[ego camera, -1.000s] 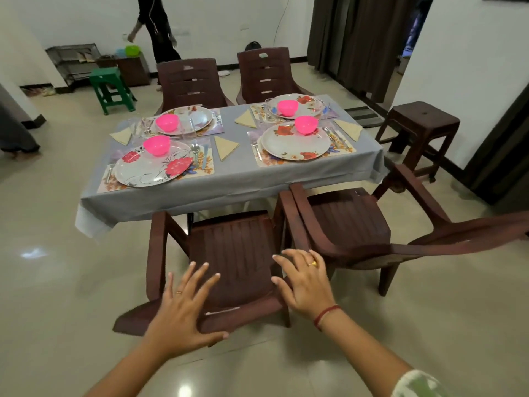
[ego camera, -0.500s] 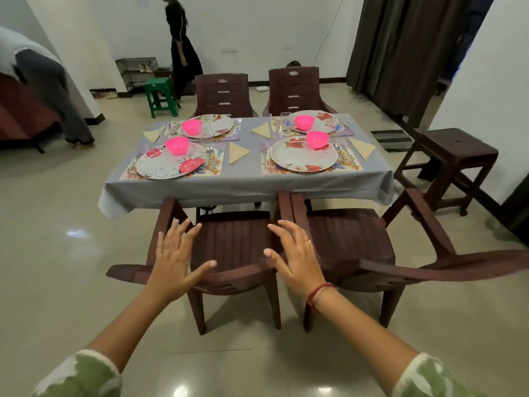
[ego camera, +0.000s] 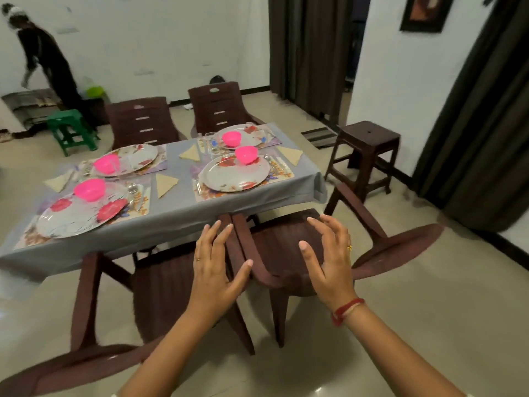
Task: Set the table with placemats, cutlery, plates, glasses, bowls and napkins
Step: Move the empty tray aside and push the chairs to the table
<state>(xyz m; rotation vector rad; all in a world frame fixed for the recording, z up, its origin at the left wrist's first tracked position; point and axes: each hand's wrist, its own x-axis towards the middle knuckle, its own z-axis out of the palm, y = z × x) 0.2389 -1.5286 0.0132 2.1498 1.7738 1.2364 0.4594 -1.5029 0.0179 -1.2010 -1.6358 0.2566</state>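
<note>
The table (ego camera: 183, 213) under a grey cloth carries several floral placemats, each with a flowered plate (ego camera: 236, 173), a pink bowl (ego camera: 246, 154), cutlery and a folded beige napkin (ego camera: 165, 184). A glass (ego camera: 209, 138) stands at the far right setting. My left hand (ego camera: 215, 270) and my right hand (ego camera: 329, 259) are stretched out with fingers spread, holding nothing. They hover over the near right brown chair (ego camera: 283, 253), the left by its left armrest, the right above its seat.
A second brown chair (ego camera: 160, 285) stands at the near left, two more at the far side. A brown stool (ego camera: 367, 150) is right of the table, a green stool (ego camera: 71, 130) at the back left. A person (ego camera: 47, 64) bends by the far wall. Dark curtains hang on the right.
My view and both hands have shifted right, from over the near left chair to the near right chair. Both hands still hold nothing.
</note>
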